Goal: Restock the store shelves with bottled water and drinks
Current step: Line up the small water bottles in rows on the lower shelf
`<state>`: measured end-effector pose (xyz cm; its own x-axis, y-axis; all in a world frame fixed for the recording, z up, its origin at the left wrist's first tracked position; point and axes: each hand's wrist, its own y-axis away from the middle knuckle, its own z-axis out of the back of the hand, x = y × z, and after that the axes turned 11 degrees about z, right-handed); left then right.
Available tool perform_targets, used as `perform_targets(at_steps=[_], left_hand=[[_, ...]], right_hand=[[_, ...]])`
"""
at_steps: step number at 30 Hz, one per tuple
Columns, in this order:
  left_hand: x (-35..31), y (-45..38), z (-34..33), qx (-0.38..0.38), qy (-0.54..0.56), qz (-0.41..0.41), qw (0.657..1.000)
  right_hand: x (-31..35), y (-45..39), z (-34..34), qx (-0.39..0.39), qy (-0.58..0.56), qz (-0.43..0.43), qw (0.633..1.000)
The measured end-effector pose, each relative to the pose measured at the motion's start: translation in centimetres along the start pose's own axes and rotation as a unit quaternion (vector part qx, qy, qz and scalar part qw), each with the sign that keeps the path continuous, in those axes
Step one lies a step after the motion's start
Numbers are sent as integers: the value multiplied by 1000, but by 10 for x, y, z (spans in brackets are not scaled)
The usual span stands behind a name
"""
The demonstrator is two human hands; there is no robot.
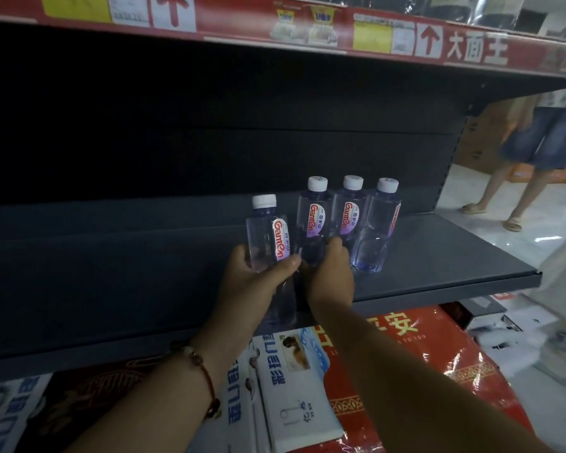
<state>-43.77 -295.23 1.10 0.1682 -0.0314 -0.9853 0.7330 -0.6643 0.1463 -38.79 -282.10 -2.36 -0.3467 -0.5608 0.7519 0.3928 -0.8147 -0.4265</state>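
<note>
From the head view, the left hand [258,276] grips a water bottle [266,233] low on its body, upright over the dark shelf [438,256]. The right hand [332,273] curls its fingers [335,245] round the next bottle [311,220], seemingly standing on the shelf, with two more bottles [361,220] just right of it.

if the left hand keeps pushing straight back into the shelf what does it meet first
Nothing, as far as the picture shows: behind the left hand and its water bottle, bare shelf runs to the dark back panel, though depth there is unclear.
</note>
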Motion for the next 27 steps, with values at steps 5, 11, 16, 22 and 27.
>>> perform_targets(at_steps=[5,11,16,22,27], left_hand=[[-9,-10,-5,-14,-35,-54,998],[-21,-30,-6,-9,-117,-111,987],[-20,-53,-8,-7,-172,-116,978],[-5,-67,-6,-38,-210,-123,969],[0,-73,0,-38,-246,-132,959]], right_hand=[[-2,1,11,51,-23,-10,998],[-1,26,57,154,14,83,985],[-21,49,95,210,90,83,970],[-45,62,119,205,130,51,969],[-57,69,136,193,156,49,967]])
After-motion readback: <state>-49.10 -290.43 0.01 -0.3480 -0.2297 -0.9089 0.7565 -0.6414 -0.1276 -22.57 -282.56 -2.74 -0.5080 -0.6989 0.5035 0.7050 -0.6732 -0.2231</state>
